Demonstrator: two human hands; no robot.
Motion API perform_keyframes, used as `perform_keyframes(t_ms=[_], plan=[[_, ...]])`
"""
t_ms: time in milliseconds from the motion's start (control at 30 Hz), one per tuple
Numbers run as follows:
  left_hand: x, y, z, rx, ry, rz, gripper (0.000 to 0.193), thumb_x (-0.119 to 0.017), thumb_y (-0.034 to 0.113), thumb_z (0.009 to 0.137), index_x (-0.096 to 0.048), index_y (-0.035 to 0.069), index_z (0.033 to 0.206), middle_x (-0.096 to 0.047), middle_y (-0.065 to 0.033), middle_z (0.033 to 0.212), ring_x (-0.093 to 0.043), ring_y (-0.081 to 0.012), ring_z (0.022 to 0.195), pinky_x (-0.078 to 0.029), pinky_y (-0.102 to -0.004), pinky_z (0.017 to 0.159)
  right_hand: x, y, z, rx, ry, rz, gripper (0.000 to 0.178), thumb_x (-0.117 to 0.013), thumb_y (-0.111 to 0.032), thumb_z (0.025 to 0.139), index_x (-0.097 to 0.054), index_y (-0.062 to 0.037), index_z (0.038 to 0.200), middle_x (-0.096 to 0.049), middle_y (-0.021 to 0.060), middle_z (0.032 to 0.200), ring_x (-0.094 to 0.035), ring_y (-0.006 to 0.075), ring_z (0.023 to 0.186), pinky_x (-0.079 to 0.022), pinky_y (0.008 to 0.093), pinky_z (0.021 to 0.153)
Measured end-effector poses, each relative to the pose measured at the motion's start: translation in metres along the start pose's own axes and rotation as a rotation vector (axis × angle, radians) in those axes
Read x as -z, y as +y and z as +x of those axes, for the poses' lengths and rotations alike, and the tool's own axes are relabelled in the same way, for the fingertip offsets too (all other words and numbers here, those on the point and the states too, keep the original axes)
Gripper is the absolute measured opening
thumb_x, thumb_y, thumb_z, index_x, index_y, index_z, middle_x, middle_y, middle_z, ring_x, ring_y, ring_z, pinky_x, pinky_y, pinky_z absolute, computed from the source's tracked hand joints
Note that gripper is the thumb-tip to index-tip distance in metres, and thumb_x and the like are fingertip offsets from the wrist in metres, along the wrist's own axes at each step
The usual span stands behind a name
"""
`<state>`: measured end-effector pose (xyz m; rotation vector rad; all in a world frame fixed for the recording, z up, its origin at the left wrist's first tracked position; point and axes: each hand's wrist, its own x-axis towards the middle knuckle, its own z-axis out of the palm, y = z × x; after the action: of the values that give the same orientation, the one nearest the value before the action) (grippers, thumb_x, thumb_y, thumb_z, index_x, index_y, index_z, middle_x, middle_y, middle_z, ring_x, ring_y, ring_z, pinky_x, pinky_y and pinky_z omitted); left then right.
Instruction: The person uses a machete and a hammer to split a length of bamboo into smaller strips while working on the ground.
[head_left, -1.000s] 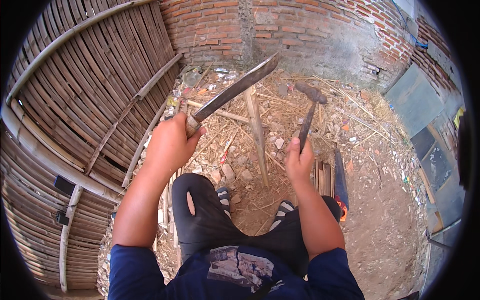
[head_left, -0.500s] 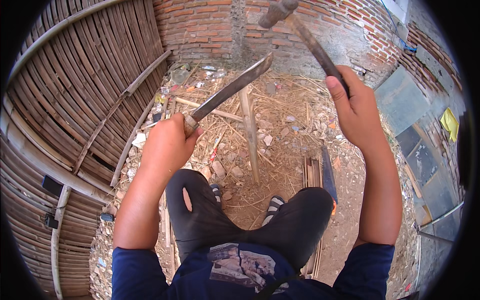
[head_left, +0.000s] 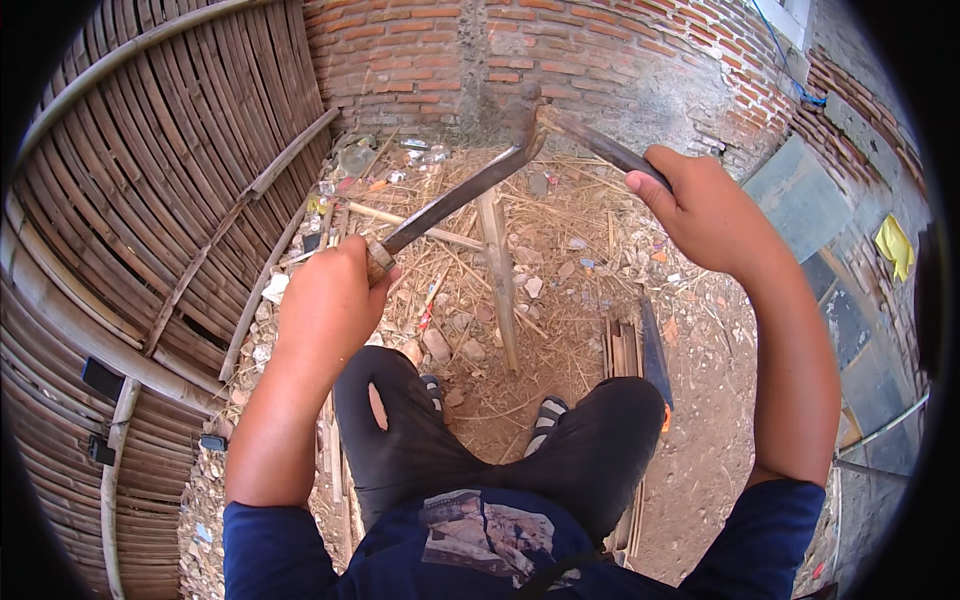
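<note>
My left hand is closed round the wooden handle of a machete, whose dark blade slants up and away to the right. The blade crosses the top end of an upright piece of wood between my feet; how deep it sits there I cannot tell. My right hand grips the handle of a hammer. The hammer's head is at the blade's far tip and appears to touch it.
A handsaw lies by my right knee, beside several thin strips of wood. A slatted bamboo wall stands to the left and a brick wall ahead. Straw, stones and litter cover the ground.
My right hand has swung the hammer down, from raised above the blade to its far tip. The left hand and the machete have barely moved.
</note>
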<state>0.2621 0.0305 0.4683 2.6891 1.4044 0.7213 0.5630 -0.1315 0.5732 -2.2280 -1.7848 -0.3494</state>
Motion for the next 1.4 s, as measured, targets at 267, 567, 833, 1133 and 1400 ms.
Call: perform_keyframes(t_ms=[267,567,833,1133,1400], plan=[[-0.001,0.004,-0.003,-0.036,0.022,0.01,0.038,-0.078,0.031,0.09,-0.059,-0.002,0.088,-0.068,-0.0234,0.075,-0.068,-0.0445,0.076,-0.054,-0.0526,0.07,0.017,0.006,-0.003,-0.007,0.215,0.285,0.045,-0.049,-0.041,0.109,-0.057,0.0019,0.101,-0.055,0.0167,0.073,-0.053,0.0284,0.069,-0.046,0.0421,0.07],[0.004,0.009,-0.005,-0.033,-0.022,0.019,0.032,-0.077,0.028,0.09,-0.062,-0.001,0.09,-0.071,-0.0242,0.083,-0.071,-0.0444,0.08,-0.057,-0.0525,0.073,0.037,0.005,-0.003,-0.014,0.208,0.268,0.047,-0.048,-0.043,0.109,-0.059,0.0004,0.096,-0.054,0.0139,0.074,-0.056,0.0243,0.072,-0.047,0.0388,0.072],[0.003,0.009,-0.011,-0.055,-0.021,0.044,0.037,-0.077,0.03,0.09,-0.06,-0.003,0.087,-0.068,-0.0247,0.078,-0.068,-0.0455,0.079,-0.054,-0.0542,0.073,0.034,0.016,-0.003,-0.024,0.028,0.044,0.05,-0.047,-0.046,0.109,-0.06,0.0014,0.102,-0.059,0.0153,0.076,-0.058,0.0267,0.07,-0.047,0.042,0.068],[0.005,0.006,-0.012,-0.039,-0.018,0.03,0.036,-0.078,0.028,0.089,-0.06,-0.003,0.088,-0.069,-0.025,0.079,-0.069,-0.0447,0.08,-0.055,-0.0531,0.071,-0.014,0.01,-0.012,-0.014,-0.037,-0.071,0.046,-0.05,-0.045,0.108,-0.057,0.0007,0.103,-0.061,0.0183,0.076,-0.058,0.0298,0.069,-0.048,0.0439,0.069],[-0.005,0.007,-0.014,-0.016,-0.022,-0.011,0.035,-0.078,0.028,0.089,-0.061,-0.003,0.086,-0.068,-0.0245,0.077,-0.069,-0.0441,0.079,-0.055,-0.0524,0.072,0.0,0.011,-0.012,-0.036,0.462,0.361,0.047,-0.048,-0.047,0.109,-0.056,-0.001,0.104,-0.055,0.0158,0.071,-0.055,0.0278,0.066,-0.046,0.0414,0.066]])
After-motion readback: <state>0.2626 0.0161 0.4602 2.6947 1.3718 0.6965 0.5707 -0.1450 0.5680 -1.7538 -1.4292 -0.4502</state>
